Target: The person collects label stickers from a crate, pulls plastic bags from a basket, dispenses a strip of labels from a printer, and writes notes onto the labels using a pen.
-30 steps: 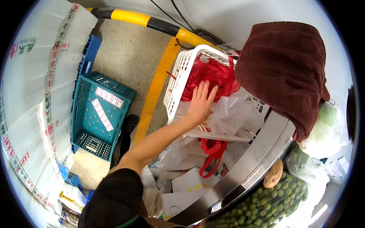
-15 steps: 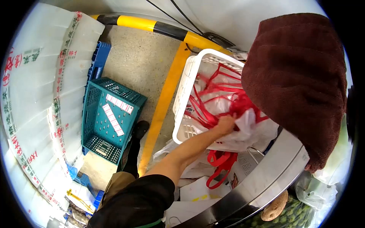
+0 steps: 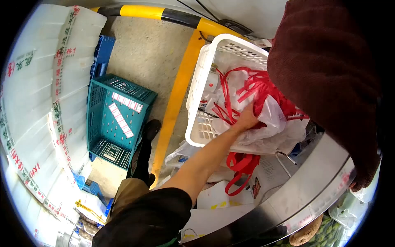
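My right hand reaches into a white plastic basket. Its fingers are closed on a bundle of red straps. Beside the hand, a translucent plastic bag bulges up against the straps. More thin clear plastic and a small white item with red marks lie along the basket's left side. Just below the basket, a red bag handle hangs in a loop. The fingertips are partly hidden among the straps. My left hand is out of view.
A dark brown towel hangs over the upper right, beside a metal counter edge. A teal crate holding printed strips stands on the floor. White printed foam boxes are stacked at left. A yellow-black rail runs behind.
The basket sits higher in the view now. The straps have shifted under my right hand, and the plastic bag beside it bulges more. The towel fills more of the upper right.
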Demonstrator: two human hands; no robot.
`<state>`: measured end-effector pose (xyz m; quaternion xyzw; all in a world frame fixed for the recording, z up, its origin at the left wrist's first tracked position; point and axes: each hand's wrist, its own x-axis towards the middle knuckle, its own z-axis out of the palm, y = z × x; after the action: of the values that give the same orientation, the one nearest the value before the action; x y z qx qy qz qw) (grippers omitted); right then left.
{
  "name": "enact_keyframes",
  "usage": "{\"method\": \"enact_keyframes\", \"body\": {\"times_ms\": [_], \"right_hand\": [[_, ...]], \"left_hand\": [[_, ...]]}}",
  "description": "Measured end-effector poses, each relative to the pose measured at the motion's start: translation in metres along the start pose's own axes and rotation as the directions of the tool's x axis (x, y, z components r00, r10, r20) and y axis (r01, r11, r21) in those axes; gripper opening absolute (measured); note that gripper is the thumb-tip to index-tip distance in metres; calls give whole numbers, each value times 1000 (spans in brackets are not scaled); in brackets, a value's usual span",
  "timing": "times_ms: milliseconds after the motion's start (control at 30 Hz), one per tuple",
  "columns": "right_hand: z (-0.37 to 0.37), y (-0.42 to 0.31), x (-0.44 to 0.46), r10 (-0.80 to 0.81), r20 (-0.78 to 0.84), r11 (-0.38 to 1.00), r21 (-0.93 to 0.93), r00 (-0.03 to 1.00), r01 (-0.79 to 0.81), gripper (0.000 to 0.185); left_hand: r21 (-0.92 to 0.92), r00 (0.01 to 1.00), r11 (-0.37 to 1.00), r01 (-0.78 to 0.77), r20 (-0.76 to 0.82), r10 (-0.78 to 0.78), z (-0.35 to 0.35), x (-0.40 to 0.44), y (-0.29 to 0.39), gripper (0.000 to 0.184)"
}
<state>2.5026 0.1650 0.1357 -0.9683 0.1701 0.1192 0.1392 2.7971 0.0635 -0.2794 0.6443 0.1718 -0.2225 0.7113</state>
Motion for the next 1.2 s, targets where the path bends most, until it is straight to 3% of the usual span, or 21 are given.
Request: {"method": "enact_keyframes", "body": {"times_ms": [33, 100, 167, 200, 233, 400, 467, 500, 533, 633, 667, 767, 800, 900, 933, 967, 1033, 1067, 1133, 1167, 1200], "right_hand": [[-2, -6, 9, 0, 3, 1000, 1, 1000, 0, 66], [-4, -6, 3, -22, 1, 1000, 10, 1000, 22, 65], [-7, -1, -4, 0, 11, 1000, 5, 1000, 0, 65], [-6, -1, -4, 0, 8, 1000, 10, 1000, 0, 65], [-3, -2, -4, 0, 4, 1000, 12, 1000, 0, 65], [12, 1, -5, -23, -25, 999, 24, 999, 23, 64], [16, 5, -2, -35, -50, 999, 28, 998, 37, 64], [18, 6, -2, -45, -51, 999, 25, 998, 46, 64], [20, 6, -2, -53, -59, 998, 26, 997, 55, 64], [20, 6, -1, -64, -75, 997, 31, 995, 67, 63], [20, 6, -1, -70, -82, 997, 30, 994, 73, 63], [17, 2, -3, -85, -96, 995, 40, 992, 89, 63], [16, 1, -4, -99, -103, 994, 46, 990, 104, 62], [22, 4, -14, -132, -143, 989, 45, 981, 139, 62], [25, 6, -16, -138, -152, 988, 49, 979, 147, 62], [26, 8, -23, -141, -158, 988, 47, 977, 150, 62], [28, 13, -32, -157, -167, 986, 33, 974, 164, 61], [31, 17, -38, -166, -178, 985, 23, 970, 173, 61], [34, 25, -51, -203, -219, 979, -31, 954, 201, 61], [38, 27, -57, -234, -243, 972, -85, 941, 220, 61], [20, 6, -52, -163, -194, 985, 19, 967, 170, 58]], "left_hand": [[-275, 1000, 961, 12, -17, -17, -14, 3, 2, 86], [-488, 928, 853, 187, -197, -316, -65, 6, 12, 71], [-647, 601, 682, 341, -408, -688, -96, 12, -1, 58], [-283, 558, 729, 623, -493, -668, -111, 14, -15, 54], [123, 546, 595, 794, -576, -609, -121, 18, -32, 50], [501, 660, 541, 676, -738, -141, -110, 2, -114, 40], [818, 878, 331, 471, -470, -87, -113, -7, -122, 40], [923, 946, 209, 323, -309, -93, -117, -10, -114, 40], [933, 939, 208, 293, -240, -246, -120, -9, -106, 41], [992, 876, 44, 116, -82, -475, -122, -7, -66, 40], [987, 819, 92, 128, -53, -572, -124, -6, -46, 47], [936, 815, 271, 222, -26, -579, -137, -15, -12, 46], [944, 836, 320, 81, 111, -537, -144, -17, -20, 42], [946, 856, 322, -35, 195, -478, -138, -14, -58, 39], [947, 878, 321, -18, 168, -448, -144, -27, -26, 38], [946, 916, 306, 105, 28, -399, -143, -48, 28, 34], [896, 894, 380, 227, -37, -447, -142, -54, 36, 38], [818, 880, 485, 310, -53, -472, -142, -52, 30, 38], [858, 903, 512, 47, 183, -389, -135, -14, -43, 37], [696, 865, 683, 220, 184, -467, -139, -13, -38, 42], [460, 820, 785, 415, 184, -541, -144, -13, -32, 47]]}}
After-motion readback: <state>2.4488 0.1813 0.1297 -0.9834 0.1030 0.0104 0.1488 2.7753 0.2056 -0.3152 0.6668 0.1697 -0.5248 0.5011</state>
